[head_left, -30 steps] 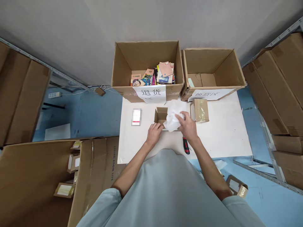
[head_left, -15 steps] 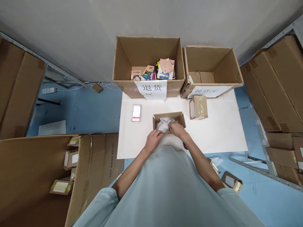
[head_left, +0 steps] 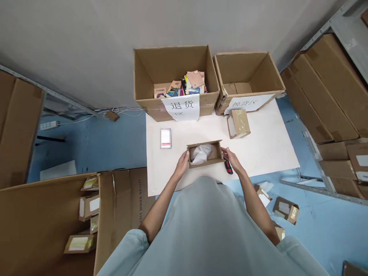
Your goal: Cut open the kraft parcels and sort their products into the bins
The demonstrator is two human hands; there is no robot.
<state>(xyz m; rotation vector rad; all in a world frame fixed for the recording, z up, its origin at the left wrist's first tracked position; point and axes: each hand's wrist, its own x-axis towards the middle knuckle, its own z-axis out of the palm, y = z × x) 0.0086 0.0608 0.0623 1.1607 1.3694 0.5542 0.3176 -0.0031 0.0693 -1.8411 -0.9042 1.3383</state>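
A small open cardboard box (head_left: 204, 164) is near the front of the white table, with crumpled white paper (head_left: 201, 154) inside it. At its left end, my left hand (head_left: 182, 163) grips the side of the box. My right hand (head_left: 233, 160) holds the opposite end, its fingers against the cardboard. Just below the right fingers lies a red and black cutter (head_left: 228, 167). A taped cardboard parcel (head_left: 239, 124) stands farther back to the right. Left of the box, a phone-like item (head_left: 166, 138) with a blurred white face lies flat.
Two large open cartons stand at the back of the table (head_left: 267, 145): a left carton (head_left: 149, 108) with several booklets, and a right carton (head_left: 220, 103). A big carton (head_left: 120, 207) holding parcels is at lower left. Parcels (head_left: 286, 210) lie on the blue floor; cartons (head_left: 324, 92) fill the right shelf.
Both hands have let go of the white paper and the near rim and moved out to the box's two ends. The box tilts slightly, and the cutter shows more fully.
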